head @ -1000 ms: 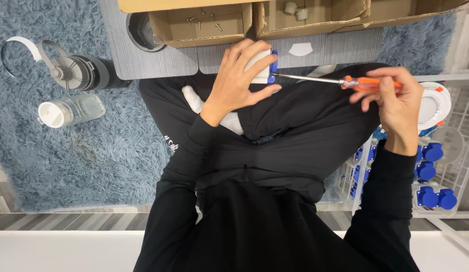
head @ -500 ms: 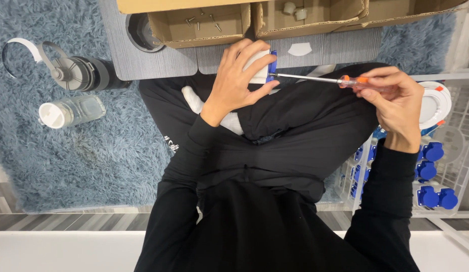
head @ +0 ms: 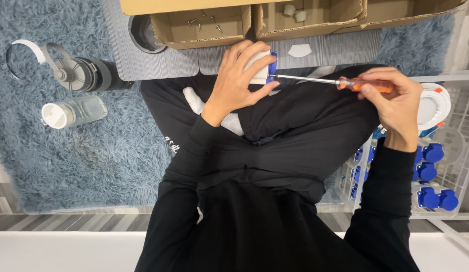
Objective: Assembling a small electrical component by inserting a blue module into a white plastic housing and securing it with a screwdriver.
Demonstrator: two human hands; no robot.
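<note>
Fingers of the right hand [head: 395, 103] are regripping the orange screwdriver [head: 365, 84] nearer its end, blade staying seated; the left hand [head: 239, 75] is clasping the white-and-blue part [head: 264, 68].

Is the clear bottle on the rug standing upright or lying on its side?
Lying on its side. The clear bottle stretches horizontally across the blue rug, its white cap facing left instead of up.

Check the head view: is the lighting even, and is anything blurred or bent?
Head view: soft, even light, no glare; left hand, screwdriver and right hand are sharp; dark clothing swallows detail; floor lines at the edges tilt, suggesting wide-angle distortion.
</note>
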